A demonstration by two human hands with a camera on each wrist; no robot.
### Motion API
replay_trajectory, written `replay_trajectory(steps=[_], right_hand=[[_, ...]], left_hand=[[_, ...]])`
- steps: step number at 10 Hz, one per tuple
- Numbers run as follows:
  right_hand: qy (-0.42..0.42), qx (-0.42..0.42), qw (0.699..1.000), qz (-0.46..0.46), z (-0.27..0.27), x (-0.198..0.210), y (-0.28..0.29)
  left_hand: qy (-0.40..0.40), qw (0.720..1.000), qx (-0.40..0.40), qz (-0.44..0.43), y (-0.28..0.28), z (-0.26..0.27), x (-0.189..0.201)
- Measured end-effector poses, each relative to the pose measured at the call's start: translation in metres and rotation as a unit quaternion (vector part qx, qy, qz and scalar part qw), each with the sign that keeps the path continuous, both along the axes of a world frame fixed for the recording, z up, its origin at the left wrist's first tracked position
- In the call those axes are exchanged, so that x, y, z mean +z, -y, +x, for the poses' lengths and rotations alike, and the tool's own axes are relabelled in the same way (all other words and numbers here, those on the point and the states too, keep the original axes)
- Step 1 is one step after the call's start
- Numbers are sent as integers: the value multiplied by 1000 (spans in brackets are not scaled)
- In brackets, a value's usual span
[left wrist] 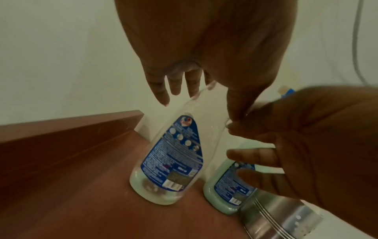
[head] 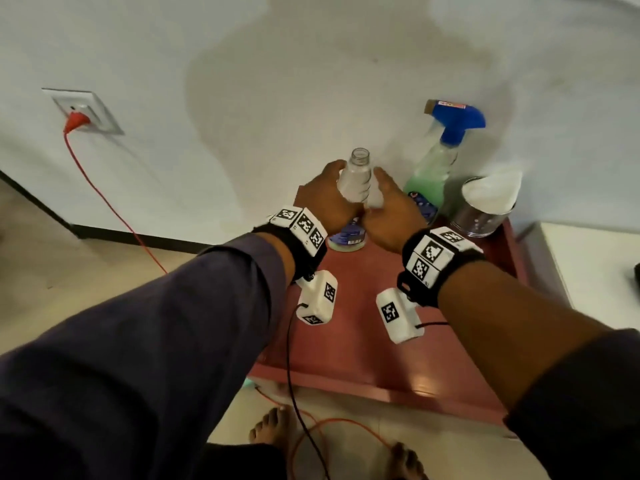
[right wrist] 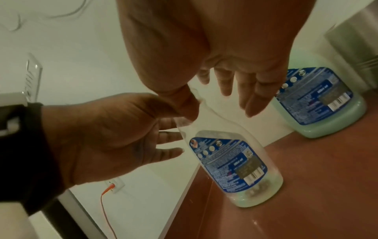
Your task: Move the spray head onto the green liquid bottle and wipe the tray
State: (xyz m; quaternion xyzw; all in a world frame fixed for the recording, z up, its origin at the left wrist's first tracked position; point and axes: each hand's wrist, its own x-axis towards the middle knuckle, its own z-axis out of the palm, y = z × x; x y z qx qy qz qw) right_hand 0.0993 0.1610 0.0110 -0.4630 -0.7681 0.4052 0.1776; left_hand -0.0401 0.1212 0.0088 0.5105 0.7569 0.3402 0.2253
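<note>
Two hands flank an uncapped, nearly empty bottle (head: 356,181) on a red tray (head: 363,341).

Left hand (head: 325,199) and right hand (head: 391,209) have fingers spread, clasping nothing. The spray head (head: 457,116) already tops the green liquid bottle (head: 429,178) (rigid, probably slippery; hold its neck).

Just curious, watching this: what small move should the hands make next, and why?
Probably the right hand reaches for the white tissue in the steel holder: the blue spray head already sits on the green liquid bottle, so only wiping the tray seems left.
</note>
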Motion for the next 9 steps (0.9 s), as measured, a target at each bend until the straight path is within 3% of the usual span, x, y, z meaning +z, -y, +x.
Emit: replay_trajectory(steps=[1, 2, 3, 4, 5, 7, 9], right_hand=[[-18, 46, 999, -14, -1, -6, -5], [-20, 36, 999, 7, 8, -8, 2], [-54, -36, 998, 13, 13, -11, 17], [-55, -71, 995, 54, 3, -7, 45], [-103, -30, 993, 50, -26, 10, 81], [-60, 90, 994, 16, -106, 9, 161], [10, 128, 992, 18, -143, -17, 192]], left_hand=[[10, 1000, 5, 25, -4, 4, -9], [23, 998, 20, 62, 7, -5, -3], [30, 990, 71, 114, 25, -24, 25], [-26, 979, 139, 143, 62, -63, 52], [-69, 965, 219, 127, 118, -105, 60], [-97, 953, 281, -59, 228, -157, -3], [-24, 926, 333, -175, 262, -167, -76]])
